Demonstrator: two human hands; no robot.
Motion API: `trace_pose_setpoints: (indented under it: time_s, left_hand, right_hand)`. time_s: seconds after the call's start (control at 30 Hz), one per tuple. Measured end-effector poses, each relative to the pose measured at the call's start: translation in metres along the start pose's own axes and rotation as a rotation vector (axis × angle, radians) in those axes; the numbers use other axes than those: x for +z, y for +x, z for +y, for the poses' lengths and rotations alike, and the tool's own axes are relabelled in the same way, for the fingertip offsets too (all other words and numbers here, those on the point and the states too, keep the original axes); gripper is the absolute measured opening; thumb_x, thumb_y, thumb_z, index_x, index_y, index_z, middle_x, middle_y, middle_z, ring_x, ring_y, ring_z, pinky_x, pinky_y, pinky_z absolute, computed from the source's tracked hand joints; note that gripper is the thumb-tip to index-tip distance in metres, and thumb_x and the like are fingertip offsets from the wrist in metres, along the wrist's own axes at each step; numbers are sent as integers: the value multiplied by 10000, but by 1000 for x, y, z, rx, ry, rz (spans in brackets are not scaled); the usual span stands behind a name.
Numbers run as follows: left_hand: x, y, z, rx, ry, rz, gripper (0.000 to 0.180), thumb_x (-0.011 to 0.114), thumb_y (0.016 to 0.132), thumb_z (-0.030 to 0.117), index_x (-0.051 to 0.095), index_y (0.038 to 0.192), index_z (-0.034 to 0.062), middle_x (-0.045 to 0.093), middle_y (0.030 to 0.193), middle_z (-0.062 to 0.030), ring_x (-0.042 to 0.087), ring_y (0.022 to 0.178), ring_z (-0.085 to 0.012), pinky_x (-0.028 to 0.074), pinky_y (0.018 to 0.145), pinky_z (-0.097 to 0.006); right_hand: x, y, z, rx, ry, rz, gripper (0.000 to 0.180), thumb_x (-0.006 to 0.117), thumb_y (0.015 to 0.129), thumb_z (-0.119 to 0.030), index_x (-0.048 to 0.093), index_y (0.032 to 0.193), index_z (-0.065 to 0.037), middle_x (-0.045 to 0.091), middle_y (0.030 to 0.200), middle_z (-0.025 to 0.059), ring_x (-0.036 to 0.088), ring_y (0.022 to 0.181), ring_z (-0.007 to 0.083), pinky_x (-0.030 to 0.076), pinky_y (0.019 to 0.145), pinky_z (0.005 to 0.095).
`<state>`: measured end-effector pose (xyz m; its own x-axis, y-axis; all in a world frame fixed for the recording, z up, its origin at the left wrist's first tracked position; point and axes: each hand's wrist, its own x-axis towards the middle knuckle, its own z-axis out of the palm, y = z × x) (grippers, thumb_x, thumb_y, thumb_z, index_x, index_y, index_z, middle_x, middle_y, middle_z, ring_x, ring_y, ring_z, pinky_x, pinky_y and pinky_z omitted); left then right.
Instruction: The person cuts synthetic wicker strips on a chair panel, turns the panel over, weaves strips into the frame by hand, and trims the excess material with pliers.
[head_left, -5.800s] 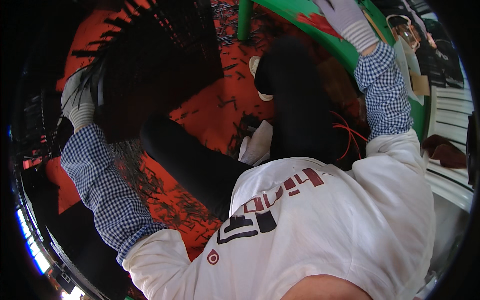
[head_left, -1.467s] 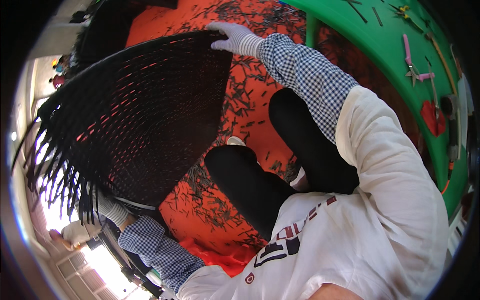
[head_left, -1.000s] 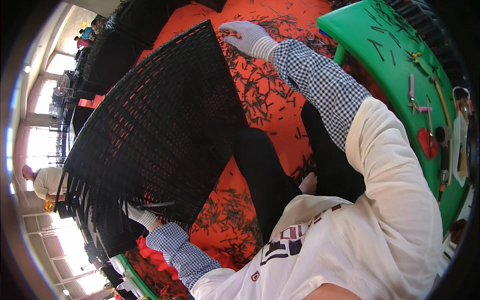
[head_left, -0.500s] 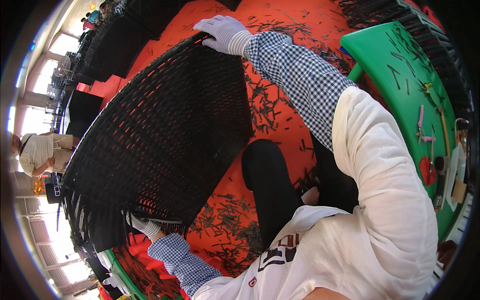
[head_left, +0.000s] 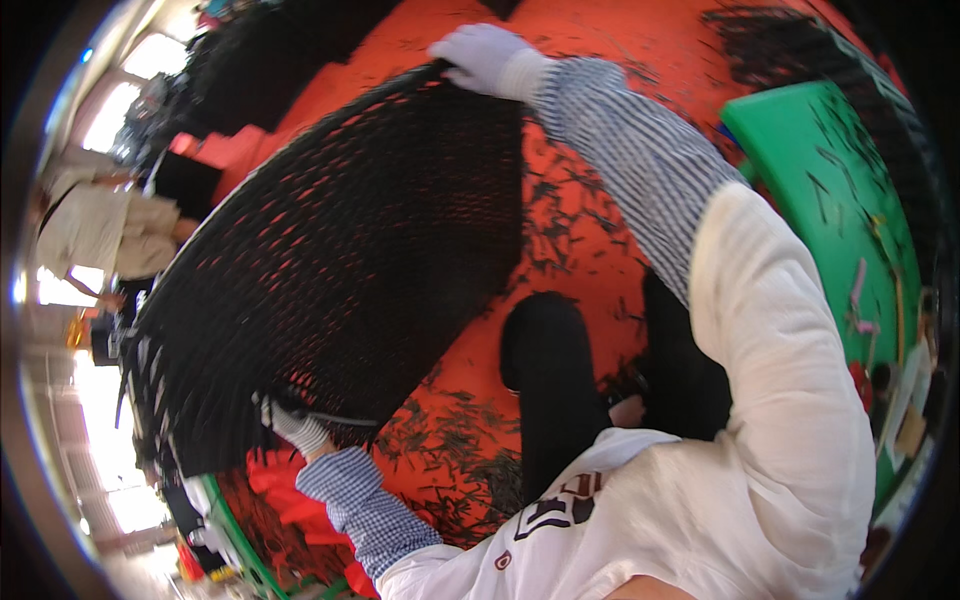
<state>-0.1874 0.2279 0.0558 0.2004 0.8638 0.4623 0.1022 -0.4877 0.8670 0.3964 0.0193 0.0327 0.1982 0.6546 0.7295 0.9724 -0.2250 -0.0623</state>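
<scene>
A large black woven panel (head_left: 340,220) with an open lattice stands tilted before me, loose strips (head_left: 190,410) fringing its lower left end. My right hand (head_left: 488,60), in a pale knitted glove, is closed over its far top corner. Down at the fringed end, my left hand (head_left: 296,428), in a striped glove, grips the panel's lower edge among the strips. Some of the left fingers are hidden by the weave, and the picture is slightly blurred. Checked sleeve covers reach over both forearms.
Black strip offcuts (head_left: 465,430) litter the red floor (head_left: 430,400). To the right, a green table (head_left: 790,130) bears strips and pink-handled scissors (head_left: 860,290). Dark woven pieces (head_left: 250,70) are stacked far left. Another person (head_left: 110,230) stands at the left.
The view has shifted, so the panel's far corner and my right hand appear farther right. Both hands keep their hold on the panel. The other person's arm has lowered.
</scene>
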Motion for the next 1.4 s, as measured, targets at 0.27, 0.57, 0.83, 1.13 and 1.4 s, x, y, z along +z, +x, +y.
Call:
trace_pose_setpoints:
  time_s: [0.27, 0.57, 0.83, 1.13, 1.4]
  left_hand:
    - [-10, -9, -35, 128, -2, -57, 215, 515, 950, 7, 636, 1122, -35, 682, 1057, -138, 689, 921, -267, 571, 835, -348]
    - [-2, -3, -55, 465, 267, 28, 195, 542, 1002, 196, 620, 1162, 117, 676, 1016, -30, 669, 848, -161, 580, 721, -294]
    - [41, -14, 8, 267, 173, 101, 190, 545, 976, 150, 648, 1120, 80, 678, 1042, -64, 660, 866, -181, 566, 766, -329]
    - [53, 46, 38, 14, -148, -168, 241, 554, 944, 115, 672, 1139, 36, 670, 1061, -77, 652, 849, -198, 552, 745, -370]
    - [111, 138, 101, 111, 174, -283, 322, 464, 937, -32, 636, 1208, -61, 671, 1005, -143, 637, 834, -206, 535, 760, -341]
  right_hand:
    - [-16, -19, 2, 145, -29, -89, 471, 655, 939, -300, 528, 1337, -83, 625, 1244, 142, 582, 1182, 312, 459, 1035, 442]
    - [-62, -13, -13, 287, 86, -281, 488, 666, 950, -347, 531, 1342, -90, 620, 1278, 145, 580, 1207, 323, 456, 1048, 437]
    - [-63, -49, 25, 253, 255, -154, 428, 725, 879, -270, 576, 1248, -112, 633, 1229, 136, 594, 1171, 345, 481, 996, 437]
    - [-115, -121, 51, 424, 248, -311, 393, 706, 929, -345, 580, 1240, -142, 680, 1126, 120, 651, 1059, 326, 513, 915, 426]
    - [-147, -146, 33, 611, 218, -402, 494, 600, 994, -432, 526, 1414, -182, 691, 1163, 93, 671, 1051, 276, 549, 920, 431]
